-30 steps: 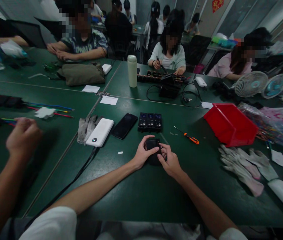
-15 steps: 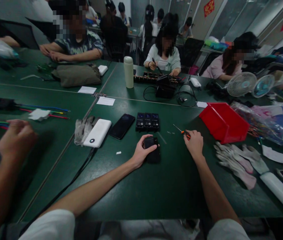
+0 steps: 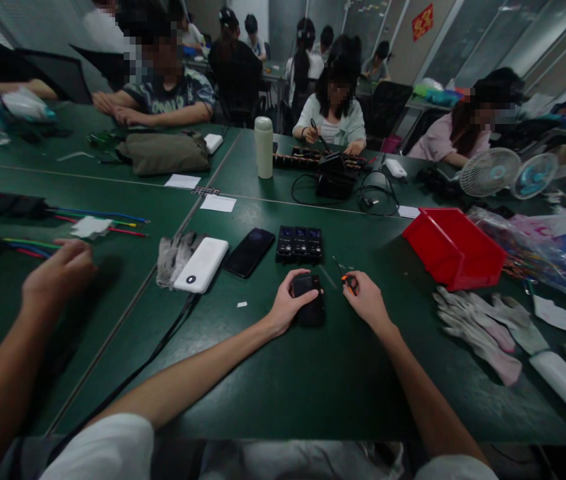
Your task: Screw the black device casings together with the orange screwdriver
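Note:
My left hand (image 3: 287,301) is closed around a black box-shaped device (image 3: 311,313), thumb across its top, on the green table. To its right, my right hand (image 3: 364,297) grips a screwdriver (image 3: 347,280) with an orange and black handle; its thin shaft points up and away to the left. Just beyond the device stands a row of three similar black modules (image 3: 299,245) with small dark windows. A thin clear strip (image 3: 327,276) lies between the modules and the screwdriver. The screwdriver's tip is apart from the device.
Left of the modules lie a black phone (image 3: 250,252) and a white power bank (image 3: 201,265) with a cable, beside a grey glove (image 3: 167,257). On the right are a red bin (image 3: 455,247) and work gloves (image 3: 480,327). A co-worker's hand (image 3: 57,280) handles coloured wires at left.
My right hand has moved left with the screwdriver, closer to the device, and the shaft points more steeply away. My left hand keeps its hold. The view has shifted slightly.

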Demonstrator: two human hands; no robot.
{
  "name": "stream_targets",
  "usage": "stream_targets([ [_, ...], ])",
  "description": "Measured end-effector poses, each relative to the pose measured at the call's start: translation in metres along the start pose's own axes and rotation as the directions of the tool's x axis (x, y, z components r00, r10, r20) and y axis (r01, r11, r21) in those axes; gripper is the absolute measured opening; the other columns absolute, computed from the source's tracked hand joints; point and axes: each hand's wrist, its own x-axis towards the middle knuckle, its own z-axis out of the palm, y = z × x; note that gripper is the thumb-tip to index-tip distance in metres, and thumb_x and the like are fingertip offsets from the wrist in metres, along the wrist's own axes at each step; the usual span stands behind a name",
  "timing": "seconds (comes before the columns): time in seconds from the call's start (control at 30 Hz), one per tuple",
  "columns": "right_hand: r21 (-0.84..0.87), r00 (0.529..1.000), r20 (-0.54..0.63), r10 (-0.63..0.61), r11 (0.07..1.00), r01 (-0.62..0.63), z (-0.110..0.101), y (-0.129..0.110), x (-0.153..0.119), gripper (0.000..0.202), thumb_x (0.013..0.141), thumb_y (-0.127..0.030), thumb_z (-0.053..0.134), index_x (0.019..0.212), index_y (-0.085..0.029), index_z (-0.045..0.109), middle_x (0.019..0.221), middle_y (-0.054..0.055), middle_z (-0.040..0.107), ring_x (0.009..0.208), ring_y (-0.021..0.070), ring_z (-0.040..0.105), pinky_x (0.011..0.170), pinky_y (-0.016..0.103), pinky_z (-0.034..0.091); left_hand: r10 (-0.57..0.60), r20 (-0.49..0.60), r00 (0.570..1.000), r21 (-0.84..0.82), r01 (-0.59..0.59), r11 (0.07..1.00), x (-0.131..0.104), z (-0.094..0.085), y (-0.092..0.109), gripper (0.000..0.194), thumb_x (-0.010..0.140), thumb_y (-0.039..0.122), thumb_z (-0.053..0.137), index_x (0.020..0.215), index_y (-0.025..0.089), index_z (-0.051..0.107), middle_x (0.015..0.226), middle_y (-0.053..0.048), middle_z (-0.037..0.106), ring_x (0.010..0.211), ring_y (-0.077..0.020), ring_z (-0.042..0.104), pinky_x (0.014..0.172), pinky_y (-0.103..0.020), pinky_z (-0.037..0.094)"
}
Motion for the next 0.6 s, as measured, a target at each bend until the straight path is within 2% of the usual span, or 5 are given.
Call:
stream_targets([
  [0.13, -0.025, 1.000, 0.012, -0.003, 1.000, 0.003, -0.0036, -0.0096, -0.0018, 0.028, 0.085, -0.031, 0.054, 0.110, -0.019, 0.057, 0.088, 0.005, 0.058, 0.074, 0.0194, 0.059, 0.065, 0.031, 0.046, 0.000, 0.002, 1.000, 0.010, 0.000, 1.000, -0.0003, 0.0000, 0.0009, 0.059, 0.069, 0.032, 0.078, 0.120, 0.022, 0.048, 0.105, -0.007, 0.066, 0.092, -0.0231, 0.069, 0.084, -0.040, 0.055],
  [0.33, -0.016, 1.000, -0.024, 0.017, 1.000, -0.018, -0.0090, -0.0105, -0.0001, 0.034, 0.087, -0.043, 0.054, 0.111, -0.020, 0.059, 0.096, 0.007, 0.059, 0.070, 0.0180, 0.058, 0.060, 0.031, 0.045, -0.010, 0.006, 1.000, -0.003, 0.010, 1.000, -0.0001, 0.0010, 0.0011, 0.060, 0.069, 0.033, 0.078, 0.119, 0.022, 0.048, 0.104, -0.006, 0.066, 0.092, -0.0229, 0.069, 0.084, -0.041, 0.055],
  [0.47, -0.005, 0.999, -0.028, 0.016, 1.000, -0.017, -0.0072, -0.0083, 0.0009, 0.033, 0.087, -0.043, 0.055, 0.109, -0.019, 0.061, 0.094, 0.006, 0.059, 0.068, 0.0173, 0.057, 0.062, 0.032, 0.047, -0.011, 0.005, 1.000, -0.001, 0.011, 1.000, 0.0004, 0.0008, 0.0002, 0.060, 0.068, 0.034, 0.079, 0.119, 0.023, 0.047, 0.104, -0.006, 0.066, 0.091, -0.0232, 0.069, 0.084, -0.041, 0.055],
  [0.6, 0.060, 0.994, -0.110, -0.011, 0.998, 0.018, -0.0096, -0.0129, 0.0005, 0.029, 0.088, -0.041, 0.055, 0.106, -0.019, 0.063, 0.099, 0.008, 0.058, 0.075, 0.0188, 0.058, 0.066, 0.033, 0.049, -0.011, 0.008, 1.000, -0.011, 0.012, 1.000, 0.0003, 0.0001, -0.0003, 0.060, 0.069, 0.033, 0.078, 0.120, 0.023, 0.047, 0.105, -0.006, 0.066, 0.091, -0.0225, 0.069, 0.084, -0.041, 0.055],
])
